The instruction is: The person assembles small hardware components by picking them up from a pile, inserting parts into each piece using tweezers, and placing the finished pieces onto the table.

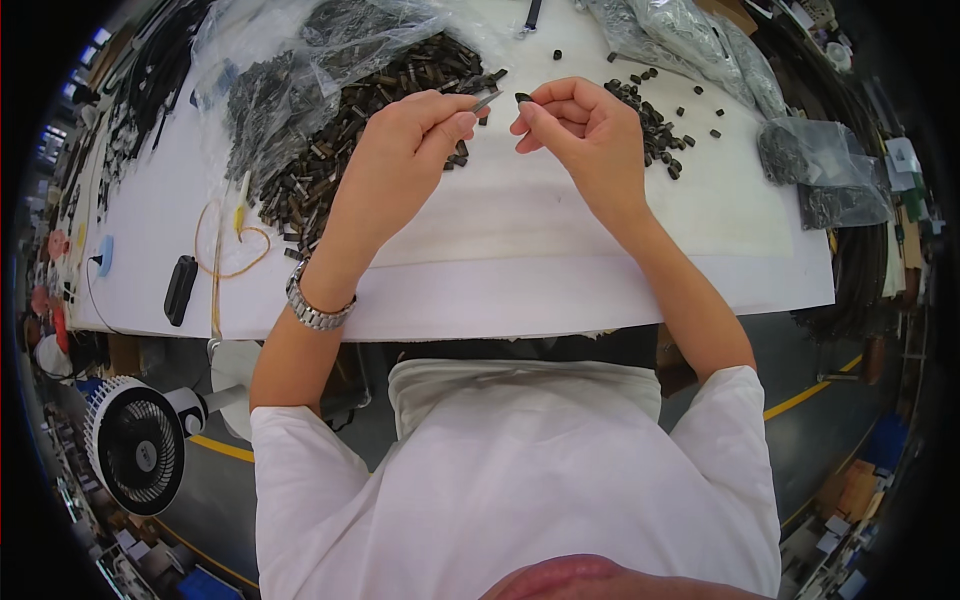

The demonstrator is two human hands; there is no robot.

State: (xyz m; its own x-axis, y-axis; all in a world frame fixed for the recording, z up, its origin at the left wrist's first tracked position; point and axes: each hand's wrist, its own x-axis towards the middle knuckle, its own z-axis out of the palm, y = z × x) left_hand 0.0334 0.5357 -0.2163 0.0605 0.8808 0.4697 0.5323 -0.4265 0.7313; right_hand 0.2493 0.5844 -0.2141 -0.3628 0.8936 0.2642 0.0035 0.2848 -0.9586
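My left hand (405, 150), with a metal-band watch (318, 300) on its wrist, is closed on a thin grey metallic piece (487, 101) whose narrow end sticks out past the fingertips. Opposite it, my right hand (590, 130) pinches a small black piece (523, 98) between thumb and forefinger. The two held pieces are close together but apart. Beside and beyond my left hand spreads a heap of short dark brown and black pieces (300, 190). Several small black cylindrical pieces (655, 130) lie scattered just right of my right hand.
Clear plastic bags (290, 85) cover part of the heap, and more bags lie at the right (825, 165). A black oblong object (180, 290) and a yellow cord (243, 270) rest on the white table (560, 290). A fan (140, 445) stands at the lower left.
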